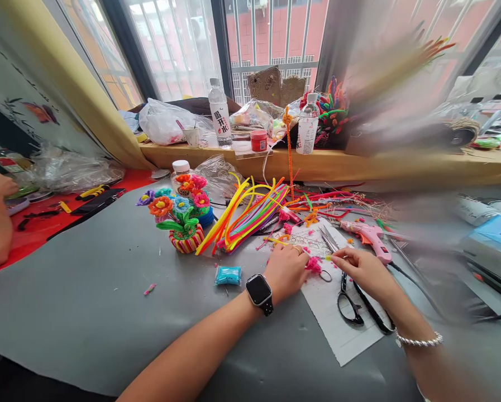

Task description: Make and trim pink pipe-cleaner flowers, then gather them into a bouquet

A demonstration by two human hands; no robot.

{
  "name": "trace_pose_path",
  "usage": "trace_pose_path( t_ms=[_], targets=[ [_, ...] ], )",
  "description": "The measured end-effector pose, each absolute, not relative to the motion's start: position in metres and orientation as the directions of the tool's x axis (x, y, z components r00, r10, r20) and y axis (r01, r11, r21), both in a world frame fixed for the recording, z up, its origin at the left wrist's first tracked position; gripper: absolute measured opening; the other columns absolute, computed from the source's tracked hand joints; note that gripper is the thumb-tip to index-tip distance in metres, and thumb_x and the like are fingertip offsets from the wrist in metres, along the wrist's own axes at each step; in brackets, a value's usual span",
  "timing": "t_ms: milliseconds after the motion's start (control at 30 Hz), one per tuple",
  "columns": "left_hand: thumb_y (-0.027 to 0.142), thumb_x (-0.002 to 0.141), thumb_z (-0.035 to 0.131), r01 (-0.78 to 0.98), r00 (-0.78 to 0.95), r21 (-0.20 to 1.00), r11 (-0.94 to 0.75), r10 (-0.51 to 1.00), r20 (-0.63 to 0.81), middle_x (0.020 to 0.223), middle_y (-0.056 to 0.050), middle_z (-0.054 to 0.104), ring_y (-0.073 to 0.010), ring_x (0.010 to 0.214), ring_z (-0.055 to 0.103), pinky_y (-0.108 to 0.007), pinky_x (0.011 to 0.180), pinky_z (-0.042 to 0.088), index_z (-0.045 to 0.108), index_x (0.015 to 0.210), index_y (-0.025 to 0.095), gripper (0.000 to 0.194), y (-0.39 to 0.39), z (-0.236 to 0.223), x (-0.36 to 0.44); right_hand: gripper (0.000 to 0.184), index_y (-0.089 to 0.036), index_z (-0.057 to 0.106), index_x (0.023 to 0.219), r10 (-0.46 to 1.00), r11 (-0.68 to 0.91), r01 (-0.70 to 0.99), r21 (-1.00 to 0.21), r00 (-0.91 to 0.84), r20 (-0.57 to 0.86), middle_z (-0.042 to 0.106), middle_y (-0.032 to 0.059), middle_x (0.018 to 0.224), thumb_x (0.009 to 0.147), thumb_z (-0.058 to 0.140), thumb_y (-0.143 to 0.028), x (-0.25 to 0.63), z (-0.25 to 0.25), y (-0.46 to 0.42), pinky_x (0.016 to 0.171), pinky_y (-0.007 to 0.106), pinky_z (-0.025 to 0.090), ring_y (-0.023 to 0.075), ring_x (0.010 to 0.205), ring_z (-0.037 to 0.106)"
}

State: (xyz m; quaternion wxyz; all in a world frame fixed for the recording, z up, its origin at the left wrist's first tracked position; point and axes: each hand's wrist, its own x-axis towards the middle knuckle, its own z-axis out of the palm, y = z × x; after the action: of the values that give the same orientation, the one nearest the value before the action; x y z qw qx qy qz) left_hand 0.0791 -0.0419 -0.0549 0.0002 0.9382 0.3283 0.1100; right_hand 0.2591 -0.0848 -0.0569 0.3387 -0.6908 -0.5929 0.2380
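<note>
The pink tuft (314,264) looks fuzzy, the glue gun (372,237) smooth plastic, the sheet (328,311) matt paper.

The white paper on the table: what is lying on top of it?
Black-handled scissors lie on the paper; pink fluff shows beside the left hand. The right hand covers part of the paper, so what is there cannot be seen.

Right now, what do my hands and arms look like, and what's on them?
Your left hand has a thin ring; that wrist wears a rectangular, dark-faced smartwatch on a black strap. Above your right hand is a silvery beaded bracelet. No sleeve shows on the left forearm.
</note>
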Motion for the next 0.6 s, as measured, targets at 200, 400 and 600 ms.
trace_pose_path(
  t_ms=[200,400,600],
  targets=[
    [0.024,0.078,0.044,0.631,0.728,0.168,-0.757,0.653,0.209,0.079,-0.006,0.061,-0.0194,0.079,0.055,-0.032,0.067,0.038,0.057,0.077,0.016,0.015,-0.038,-0.046,0.071,0.029,-0.019,0.067,0.073,0.962,-0.169,0.746,-0.644,0.266,0.056,0.052,-0.0012,0.046,0.069,0.05,-0.043,0.268,-0.053,-0.087,0.046,0.025,0.033,0.0149,0.045,0.047],
    [0.023,0.076,0.045,0.568,0.568,0.498,-0.655,0.75,0.34,0.074,-0.003,0.063,-0.0138,0.068,0.057,-0.026,0.065,0.041,0.055,0.08,0.016,0.013,-0.033,-0.031,0.057,0.042,-0.006,0.058,0.102,0.752,-0.504,0.745,-0.437,0.628,0.203,0.058,0.0191,0.094,0.077,0.04,-0.034,0.299,-0.053,-0.078,0.069,0.04,0.038,0.0324,0.087,0.051],
    [0.03,0.073,0.053,0.166,0.441,0.929,-0.331,0.867,0.23,0.08,-0.005,0.063,-0.0139,0.073,0.06,-0.025,0.064,0.047,0.053,0.084,0.015,0.018,-0.03,-0.024,0.053,0.052,-0.001,0.056,0.105,0.69,-0.623,0.719,-0.308,0.691,0.216,0.049,0.0268,0.106,0.072,0.051,-0.04,0.31,-0.067,-0.062,0.073,0.045,0.038,0.0407,0.097,0.046]
  ],
)
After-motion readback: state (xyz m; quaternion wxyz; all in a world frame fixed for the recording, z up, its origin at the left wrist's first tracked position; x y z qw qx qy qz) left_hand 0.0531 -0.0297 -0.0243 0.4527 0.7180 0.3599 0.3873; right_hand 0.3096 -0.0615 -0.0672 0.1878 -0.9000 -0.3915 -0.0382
